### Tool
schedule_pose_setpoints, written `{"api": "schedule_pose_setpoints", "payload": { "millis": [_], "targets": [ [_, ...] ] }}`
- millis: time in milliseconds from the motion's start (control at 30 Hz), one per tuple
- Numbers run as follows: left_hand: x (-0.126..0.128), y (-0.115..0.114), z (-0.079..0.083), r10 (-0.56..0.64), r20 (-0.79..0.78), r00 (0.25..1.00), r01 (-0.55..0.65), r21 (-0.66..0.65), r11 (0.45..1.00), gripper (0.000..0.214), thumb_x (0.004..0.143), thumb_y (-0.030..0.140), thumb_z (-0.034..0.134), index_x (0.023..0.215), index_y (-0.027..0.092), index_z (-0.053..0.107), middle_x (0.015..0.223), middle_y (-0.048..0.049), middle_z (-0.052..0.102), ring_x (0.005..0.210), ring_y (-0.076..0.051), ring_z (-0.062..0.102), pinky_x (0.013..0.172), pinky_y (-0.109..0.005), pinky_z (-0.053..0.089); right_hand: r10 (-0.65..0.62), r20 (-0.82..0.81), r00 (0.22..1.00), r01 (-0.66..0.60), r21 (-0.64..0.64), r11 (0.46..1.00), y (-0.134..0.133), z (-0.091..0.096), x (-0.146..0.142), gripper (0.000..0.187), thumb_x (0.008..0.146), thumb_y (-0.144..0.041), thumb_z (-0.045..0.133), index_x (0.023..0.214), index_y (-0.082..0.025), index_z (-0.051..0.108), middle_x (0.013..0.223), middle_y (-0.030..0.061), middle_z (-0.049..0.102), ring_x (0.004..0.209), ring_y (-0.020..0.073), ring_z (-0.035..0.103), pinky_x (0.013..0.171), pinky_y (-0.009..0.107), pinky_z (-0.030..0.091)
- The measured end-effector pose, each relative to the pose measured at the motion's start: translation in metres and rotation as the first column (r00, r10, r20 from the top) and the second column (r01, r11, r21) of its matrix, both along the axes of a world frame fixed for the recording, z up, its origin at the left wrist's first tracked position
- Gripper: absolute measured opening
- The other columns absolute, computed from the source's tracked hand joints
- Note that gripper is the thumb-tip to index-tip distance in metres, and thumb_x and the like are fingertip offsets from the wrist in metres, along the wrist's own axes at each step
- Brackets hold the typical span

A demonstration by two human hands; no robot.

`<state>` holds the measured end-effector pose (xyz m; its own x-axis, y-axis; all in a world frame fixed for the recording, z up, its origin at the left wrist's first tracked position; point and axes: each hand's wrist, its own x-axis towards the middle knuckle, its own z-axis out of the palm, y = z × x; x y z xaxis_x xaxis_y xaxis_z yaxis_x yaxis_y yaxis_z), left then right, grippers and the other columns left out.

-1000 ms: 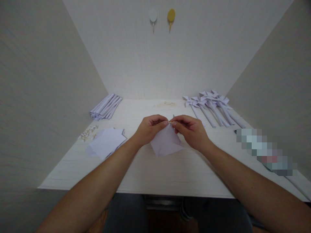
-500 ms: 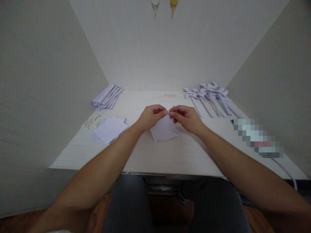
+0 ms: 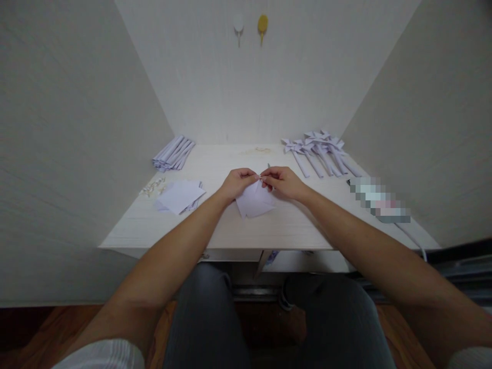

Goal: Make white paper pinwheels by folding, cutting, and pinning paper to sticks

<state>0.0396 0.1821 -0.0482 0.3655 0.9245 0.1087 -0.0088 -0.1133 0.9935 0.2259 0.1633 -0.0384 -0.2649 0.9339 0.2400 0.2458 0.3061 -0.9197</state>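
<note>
Both hands meet over the middle of the white table [image 3: 292, 230]. My left hand [image 3: 237, 183] pinches the top corner of a folded white paper sheet [image 3: 253, 204] whose lower part rests on the table. My right hand [image 3: 281, 182] is pinched at the same corner, fingertips touching the left ones, and a thin pin-like piece sticks up between them.
A stack of white paper squares [image 3: 180, 196] lies left, with small pins [image 3: 152, 187] beside it. Rolled paper sticks [image 3: 172, 152] lie at the back left. Finished paper pinwheels [image 3: 317, 151] lie at the back right. A blurred object [image 3: 378, 200] sits at the right edge.
The hands stay pinched on the paper's corner. The view has pulled back and tilted down, so the table looks smaller and my lap now shows.
</note>
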Motion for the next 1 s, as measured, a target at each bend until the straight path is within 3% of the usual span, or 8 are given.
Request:
{"api": "schedule_pose_setpoints", "payload": {
  "millis": [333,667,1000],
  "targets": [
    [0.001,0.015,-0.001,-0.044,0.058,0.997,0.048,-0.074,0.996,0.033,0.067,0.045,0.080,0.074,0.015,0.067,0.063,0.0019,0.064,0.055,-0.010,0.050,0.054,-0.024,0.037,0.054,-0.013,0.998,-0.054,-0.018,0.998,0.012,-0.010,0.004,0.022,0.087,-0.038,0.064,0.092,-0.018,0.068,0.072,0.0017,0.071,0.054,0.0119,0.054,0.050,0.024,0.043],
    [0.004,0.015,0.006,-0.046,0.113,0.992,0.068,-0.201,0.977,0.023,0.069,0.037,0.076,0.071,0.016,0.067,0.059,0.0025,0.062,0.048,-0.008,0.045,0.049,-0.023,0.032,0.046,0.017,0.999,-0.045,-0.042,0.998,0.010,-0.008,0.008,0.019,0.093,-0.036,0.062,0.099,-0.019,0.067,0.078,0.0024,0.072,0.057,0.0126,0.054,0.051,0.025,0.041],
    [-0.001,0.016,0.009,-0.024,-0.037,0.999,0.020,-0.100,0.995,0.015,0.074,0.032,0.065,0.073,0.017,0.066,0.059,0.0036,0.057,0.049,-0.009,0.044,0.049,-0.023,0.031,0.061,-0.001,0.998,-0.061,-0.030,0.998,0.011,-0.015,0.010,0.019,0.094,-0.037,0.063,0.101,-0.021,0.068,0.081,0.0033,0.074,0.060,0.0135,0.058,0.053,0.025,0.042]
  ]
}}
